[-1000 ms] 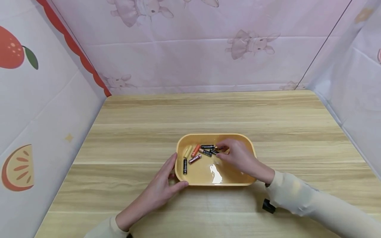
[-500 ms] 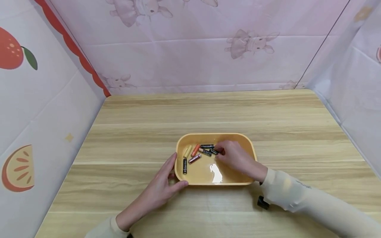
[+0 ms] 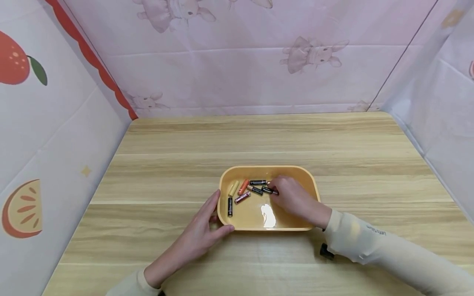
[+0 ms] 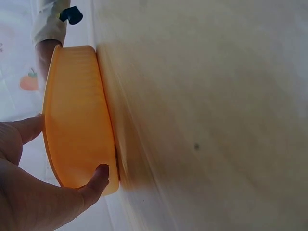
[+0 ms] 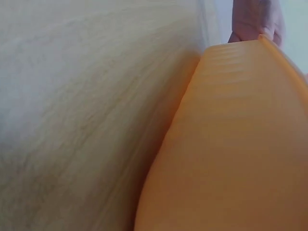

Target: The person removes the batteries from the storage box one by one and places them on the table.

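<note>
In the head view a yellow plastic bin (image 3: 248,224) holds several small batteries at its left and middle. Black batteries (image 3: 258,182) lie near the far wall, beside an orange battery (image 3: 243,187), a yellow one (image 3: 233,188) and a dark red one (image 3: 242,198). My left hand (image 3: 200,230) spans the bin's near left corner, thumb on the front wall and fingers along the left side. Inside the bin, my right hand (image 3: 292,197) has its fingers bent down and together at a black battery (image 3: 270,190), whose right end overlaps the hand. Its fingertips are partly hidden.
The bin stands on a wood-grain table (image 3: 177,164). Patterned cloth walls (image 3: 237,82) rise behind and at both sides. Below the right sleeve (image 3: 370,240) hangs a black piece (image 3: 326,251) from the wrist.
My right hand has shifted slightly left, its fingertips drawing together. The black battery at its fingers has slid a little right and shows more of its length. The left hand keeps its place.
</note>
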Action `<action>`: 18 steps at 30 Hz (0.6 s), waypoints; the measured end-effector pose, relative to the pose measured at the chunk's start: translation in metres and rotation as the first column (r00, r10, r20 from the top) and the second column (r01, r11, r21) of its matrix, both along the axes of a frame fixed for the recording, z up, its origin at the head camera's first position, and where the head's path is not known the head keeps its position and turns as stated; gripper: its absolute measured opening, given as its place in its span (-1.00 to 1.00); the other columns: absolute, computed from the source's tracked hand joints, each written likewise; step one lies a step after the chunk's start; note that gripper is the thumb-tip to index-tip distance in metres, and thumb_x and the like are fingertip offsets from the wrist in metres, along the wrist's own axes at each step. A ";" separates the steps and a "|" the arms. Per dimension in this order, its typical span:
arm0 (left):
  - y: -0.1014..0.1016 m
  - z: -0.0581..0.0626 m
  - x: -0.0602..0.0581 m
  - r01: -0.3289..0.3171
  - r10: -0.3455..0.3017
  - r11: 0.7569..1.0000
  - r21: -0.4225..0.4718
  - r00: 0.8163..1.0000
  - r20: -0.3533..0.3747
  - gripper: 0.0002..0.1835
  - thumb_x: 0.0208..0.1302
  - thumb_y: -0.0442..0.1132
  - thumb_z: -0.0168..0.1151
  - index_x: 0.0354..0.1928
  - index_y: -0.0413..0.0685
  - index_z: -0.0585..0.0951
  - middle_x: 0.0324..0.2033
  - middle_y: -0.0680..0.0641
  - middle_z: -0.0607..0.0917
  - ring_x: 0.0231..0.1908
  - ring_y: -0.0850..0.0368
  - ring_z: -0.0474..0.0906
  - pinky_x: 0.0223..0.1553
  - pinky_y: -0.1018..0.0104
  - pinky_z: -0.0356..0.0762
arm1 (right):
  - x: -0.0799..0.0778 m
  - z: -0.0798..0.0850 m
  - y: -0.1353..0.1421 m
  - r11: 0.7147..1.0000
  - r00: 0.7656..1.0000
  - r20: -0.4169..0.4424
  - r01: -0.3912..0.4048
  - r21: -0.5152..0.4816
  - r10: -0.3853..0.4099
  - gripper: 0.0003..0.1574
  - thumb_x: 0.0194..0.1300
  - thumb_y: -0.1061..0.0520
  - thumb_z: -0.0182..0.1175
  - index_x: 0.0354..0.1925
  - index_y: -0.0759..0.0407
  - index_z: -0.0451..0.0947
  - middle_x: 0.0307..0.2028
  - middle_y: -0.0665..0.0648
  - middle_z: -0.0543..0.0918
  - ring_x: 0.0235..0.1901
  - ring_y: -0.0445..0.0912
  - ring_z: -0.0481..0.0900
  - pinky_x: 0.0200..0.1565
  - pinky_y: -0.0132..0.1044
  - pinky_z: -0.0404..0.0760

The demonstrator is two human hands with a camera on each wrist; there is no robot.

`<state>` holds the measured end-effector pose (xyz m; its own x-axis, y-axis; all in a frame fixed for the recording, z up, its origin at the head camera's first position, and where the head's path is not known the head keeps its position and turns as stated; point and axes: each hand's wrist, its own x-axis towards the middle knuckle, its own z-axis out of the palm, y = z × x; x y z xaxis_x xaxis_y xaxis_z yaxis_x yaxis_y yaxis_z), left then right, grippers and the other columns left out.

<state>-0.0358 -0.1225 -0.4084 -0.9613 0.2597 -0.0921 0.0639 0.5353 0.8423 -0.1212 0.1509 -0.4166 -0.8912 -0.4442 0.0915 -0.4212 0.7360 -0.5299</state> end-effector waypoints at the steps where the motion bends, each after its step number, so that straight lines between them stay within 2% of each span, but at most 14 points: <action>1: 0.000 0.000 0.000 0.000 0.000 1.000 0.000 1.000 0.000 0.10 0.23 -0.14 0.53 0.64 -0.12 0.03 0.58 -0.21 0.14 0.18 -0.01 0.54 0.35 0.02 0.42 | 0.000 0.001 0.000 1.000 1.000 0.006 0.009 -0.008 -0.009 -0.79 0.08 0.44 0.27 -0.27 0.32 0.73 -0.32 0.14 0.68 -0.32 -0.05 0.57 -0.27 -0.18 0.64; 5: 0.000 0.000 0.000 -0.002 0.002 1.000 0.003 1.000 0.004 0.10 0.23 -0.14 0.53 0.65 -0.11 0.02 0.58 -0.20 0.13 0.19 -0.01 0.54 0.37 0.01 0.40 | 0.000 0.011 0.004 0.997 0.999 0.003 0.044 -0.060 -0.044 -0.78 0.05 0.43 0.27 -0.26 0.35 0.71 -0.30 0.17 0.68 -0.29 -0.01 0.60 -0.21 -0.10 0.66; 7: 0.000 0.000 0.000 -0.003 0.003 1.000 0.005 1.000 0.008 0.10 0.24 -0.13 0.53 0.65 -0.11 0.02 0.58 -0.20 0.13 0.18 -0.01 0.55 0.36 0.01 0.41 | -0.001 0.019 0.008 0.996 0.999 -0.001 0.052 -0.079 -0.052 -0.81 0.09 0.42 0.28 -0.26 0.34 0.70 -0.33 0.15 0.69 -0.35 -0.05 0.58 -0.27 -0.16 0.63; 12: -0.001 0.000 0.001 -0.005 0.005 1.000 0.012 1.000 0.017 0.09 0.24 -0.12 0.52 0.65 -0.10 0.03 0.58 -0.20 0.14 0.17 0.00 0.55 0.33 0.02 0.44 | -0.002 0.044 0.020 0.985 0.994 0.097 0.067 -0.159 -0.052 -0.79 0.23 0.41 0.22 -0.14 0.39 0.66 -0.41 0.10 0.68 -0.49 -0.14 0.49 -0.50 -0.36 0.51; 14: -0.001 0.001 0.001 -0.005 0.004 1.000 0.015 1.000 0.019 0.09 0.24 -0.11 0.52 0.65 -0.10 0.03 0.58 -0.20 0.14 0.17 0.00 0.55 0.32 0.02 0.46 | -0.002 0.055 0.027 0.976 0.990 0.128 0.090 -0.199 -0.065 -0.77 0.28 0.40 0.22 -0.08 0.41 0.65 -0.38 0.13 0.68 -0.47 -0.12 0.51 -0.52 -0.38 0.52; 18: -0.001 0.002 0.001 -0.008 0.007 1.000 0.010 1.000 0.024 0.10 0.24 -0.13 0.52 0.65 -0.09 0.02 0.58 -0.19 0.14 0.16 0.01 0.56 0.32 0.03 0.47 | -0.002 0.078 0.043 0.956 0.986 0.117 0.144 -0.254 -0.118 -0.78 0.35 0.37 0.25 -0.04 0.40 0.65 -0.32 0.18 0.71 -0.41 -0.07 0.57 -0.46 -0.38 0.61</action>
